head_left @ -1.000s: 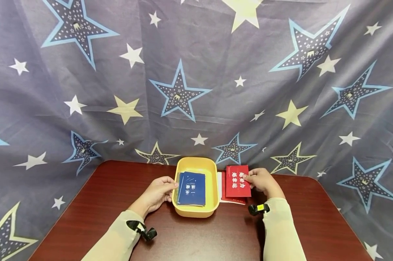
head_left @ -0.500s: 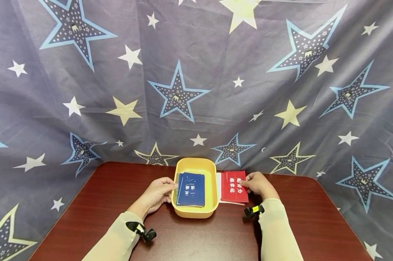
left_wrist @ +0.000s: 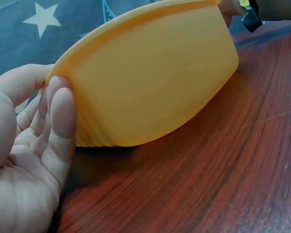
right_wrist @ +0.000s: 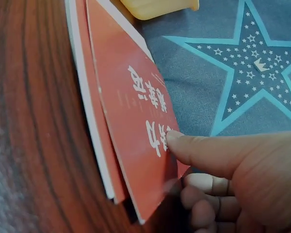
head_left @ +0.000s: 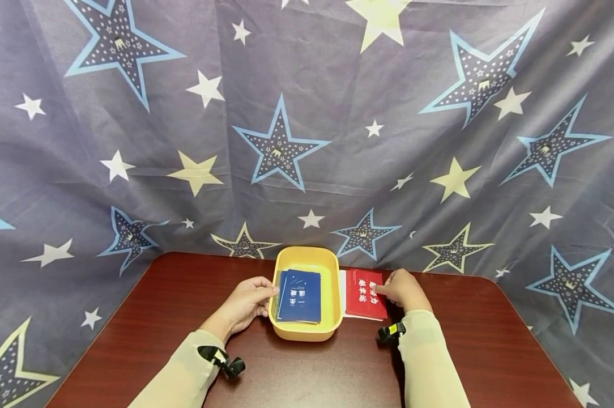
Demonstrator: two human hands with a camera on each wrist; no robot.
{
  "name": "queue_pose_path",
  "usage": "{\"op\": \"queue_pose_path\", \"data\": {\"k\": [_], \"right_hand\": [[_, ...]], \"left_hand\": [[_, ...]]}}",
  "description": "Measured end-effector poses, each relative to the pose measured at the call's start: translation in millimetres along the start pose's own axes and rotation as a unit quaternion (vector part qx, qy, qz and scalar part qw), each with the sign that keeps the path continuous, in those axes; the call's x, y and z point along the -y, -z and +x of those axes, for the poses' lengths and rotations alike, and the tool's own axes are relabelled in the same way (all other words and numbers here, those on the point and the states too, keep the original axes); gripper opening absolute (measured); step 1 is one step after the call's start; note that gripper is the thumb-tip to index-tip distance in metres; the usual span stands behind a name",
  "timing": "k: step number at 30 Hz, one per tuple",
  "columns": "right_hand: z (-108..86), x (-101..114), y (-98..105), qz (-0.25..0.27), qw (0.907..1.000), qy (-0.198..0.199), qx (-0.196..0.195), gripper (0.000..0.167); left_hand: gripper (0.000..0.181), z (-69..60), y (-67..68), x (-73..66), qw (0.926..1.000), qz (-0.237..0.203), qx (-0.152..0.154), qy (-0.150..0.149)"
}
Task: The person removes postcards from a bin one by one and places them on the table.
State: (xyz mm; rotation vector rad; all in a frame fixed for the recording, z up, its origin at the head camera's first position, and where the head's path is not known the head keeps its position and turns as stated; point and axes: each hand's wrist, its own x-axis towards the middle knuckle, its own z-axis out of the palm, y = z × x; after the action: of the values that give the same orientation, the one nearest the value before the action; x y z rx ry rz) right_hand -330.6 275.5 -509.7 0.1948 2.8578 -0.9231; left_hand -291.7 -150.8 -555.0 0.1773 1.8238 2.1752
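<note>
My left hand (head_left: pixel 246 302) pinches the left rim of a yellow plastic box (head_left: pixel 307 332), thumb on top and fingers against its outer wall, as the left wrist view shows. Inside the box lie several blue booklets (head_left: pixel 299 296) with white lettering. Right of the box, a red booklet (head_left: pixel 364 306) with white characters lies over another red one and a white-edged one. My right hand (head_left: pixel 403 289) pinches the top red booklet at its right edge. In the right wrist view the thumb (right_wrist: pixel 203 151) lies on the red cover, with the other fingers curled by the edge.
The box and booklets are on a dark red wood-grain table (head_left: pixel 307 377). A grey curtain (head_left: pixel 307 73) with a star pattern hangs right behind the table's back edge. A black camera mount (head_left: pixel 391 332) sits on the right wrist, and another (head_left: pixel 222 361) on the left.
My right hand has lowered the red booklet and shifted it left, onto the stack beside the box. My left hand and the box have stayed in place.
</note>
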Motion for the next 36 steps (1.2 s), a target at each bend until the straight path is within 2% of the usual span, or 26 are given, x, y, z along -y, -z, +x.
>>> {"op": "queue_pose_path", "data": {"k": [1, 4, 7, 8, 11, 16, 20, 25, 30, 36], "right_hand": [[9.5, -12.5, -3.2, 0.012, 0.9998, 0.017, 0.002, 0.045], [9.8, -16.6, 1.1, 0.058, 0.9981, 0.013, 0.018, 0.044], [10.2, -21.9, 6.7, 0.101, 0.9948, 0.008, 0.017, 0.041], [1.5, -11.7, 12.5, 0.108, 0.9941, -0.008, 0.011, 0.037], [1.6, -8.6, 17.1, 0.125, 0.992, 0.011, -0.012, 0.033], [-7.0, 19.3, 20.0, 0.139, 0.9871, 0.071, -0.036, 0.029], [-17.9, 47.5, 21.9, 0.131, 0.9838, 0.117, -0.035, 0.025], [-33.0, 75.8, 22.6, 0.137, 0.9786, 0.153, -0.004, 0.023], [-43.7, 95.1, 14.4, 0.134, 0.9753, 0.174, 0.018, 0.022], [-43.8, 134.7, -7.4, 0.098, 0.9718, 0.196, 0.088, 0.021]], "left_hand": [[0.013, -0.1, 0.2, 0.2, 1.0, -0.001, 0.0, 0.0], [0.012, 0.1, 0.7, 0.7, 1.0, -0.002, 0.0, -0.001], [0.012, 0.5, 1.1, 0.9, 1.0, -0.002, 0.001, -0.003], [0.012, 0.7, 1.3, 0.9, 1.0, -0.002, 0.001, -0.003], [0.012, 1.0, 1.8, 1.3, 1.0, -0.001, 0.0, -0.002], [0.013, 1.2, 1.9, 3.0, 1.0, -0.002, -0.002, 0.0], [0.013, 1.9, 0.4, 3.0, 1.0, -0.005, -0.007, 0.0], [0.012, 2.8, -2.5, 0.7, 1.0, -0.005, -0.006, 0.001], [0.012, 2.4, -3.9, -0.5, 1.0, -0.003, 0.001, 0.001], [0.011, -0.9, -0.9, 0.4, 1.0, -0.009, 0.001, -0.001]]}}
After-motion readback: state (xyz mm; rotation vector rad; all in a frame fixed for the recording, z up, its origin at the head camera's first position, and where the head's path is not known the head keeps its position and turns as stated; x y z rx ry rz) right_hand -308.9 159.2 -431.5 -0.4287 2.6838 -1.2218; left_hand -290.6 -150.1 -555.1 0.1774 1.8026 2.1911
